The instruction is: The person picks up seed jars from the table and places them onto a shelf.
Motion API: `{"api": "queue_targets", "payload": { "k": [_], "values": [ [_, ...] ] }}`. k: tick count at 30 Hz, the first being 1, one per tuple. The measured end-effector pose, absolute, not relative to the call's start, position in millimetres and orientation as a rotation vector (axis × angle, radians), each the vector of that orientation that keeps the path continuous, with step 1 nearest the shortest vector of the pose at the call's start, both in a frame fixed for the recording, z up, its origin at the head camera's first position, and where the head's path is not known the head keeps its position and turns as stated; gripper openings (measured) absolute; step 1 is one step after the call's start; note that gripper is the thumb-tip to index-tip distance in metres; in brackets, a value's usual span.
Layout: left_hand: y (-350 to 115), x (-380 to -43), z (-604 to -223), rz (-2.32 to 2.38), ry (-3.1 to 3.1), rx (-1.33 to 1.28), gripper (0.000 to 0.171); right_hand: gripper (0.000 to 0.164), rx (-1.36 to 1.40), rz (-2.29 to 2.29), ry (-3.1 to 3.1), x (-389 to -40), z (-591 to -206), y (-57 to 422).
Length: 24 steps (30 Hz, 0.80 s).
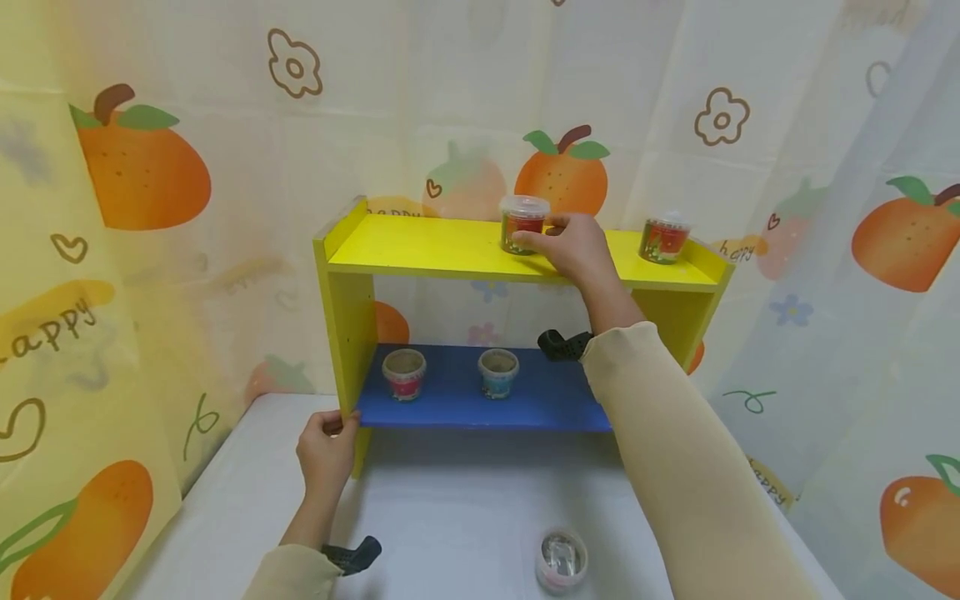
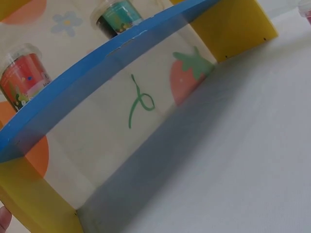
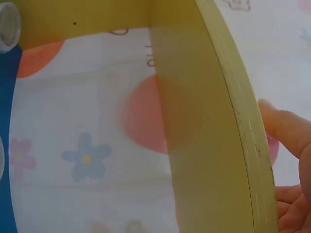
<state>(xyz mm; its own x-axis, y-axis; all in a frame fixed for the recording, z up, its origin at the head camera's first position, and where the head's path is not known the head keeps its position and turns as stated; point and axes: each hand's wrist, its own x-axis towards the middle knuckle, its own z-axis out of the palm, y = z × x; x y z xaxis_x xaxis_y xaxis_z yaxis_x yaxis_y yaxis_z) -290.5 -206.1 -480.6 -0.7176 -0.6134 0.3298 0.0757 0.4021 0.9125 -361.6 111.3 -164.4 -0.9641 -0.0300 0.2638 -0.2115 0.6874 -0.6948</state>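
Observation:
My right hand (image 1: 573, 246) holds a small clear-lidded plastic tub (image 1: 524, 227) with a red and green label, thumb on its front and fingers at its right side. That tub is upright at the yellow top shelf (image 1: 420, 242), left of a similar red-labelled tub (image 1: 663, 237). In the right wrist view the shelf board hides most of the held tub. Low on the left, my left hand (image 1: 328, 450) grips the yellow side panel (image 1: 347, 350) near the blue shelf's corner. A pink-labelled tub (image 1: 405, 375) and a blue-labelled tub (image 1: 498, 373) stand on the blue shelf (image 1: 450, 417).
Another lidded tub (image 1: 561, 562) is on the white table (image 1: 457, 517) in front of the shelf unit, left of the right sleeve (image 1: 697, 450). Behind the unit hangs a curtain (image 1: 420, 100) printed with oranges and flowers.

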Motion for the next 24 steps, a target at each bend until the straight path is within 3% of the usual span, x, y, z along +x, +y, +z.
{"api": "queue_targets", "payload": {
  "k": [10,24],
  "values": [
    [-206,-289,-480,-1.380,-2.011,0.466,0.030,0.080,0.415,1.130,-2.537,-329,-194,124],
    [-207,-290,-483,-1.368,-1.995,0.443,0.030,0.070,0.657,1.244,-2.279,-275,-272,160]
  ]
}}
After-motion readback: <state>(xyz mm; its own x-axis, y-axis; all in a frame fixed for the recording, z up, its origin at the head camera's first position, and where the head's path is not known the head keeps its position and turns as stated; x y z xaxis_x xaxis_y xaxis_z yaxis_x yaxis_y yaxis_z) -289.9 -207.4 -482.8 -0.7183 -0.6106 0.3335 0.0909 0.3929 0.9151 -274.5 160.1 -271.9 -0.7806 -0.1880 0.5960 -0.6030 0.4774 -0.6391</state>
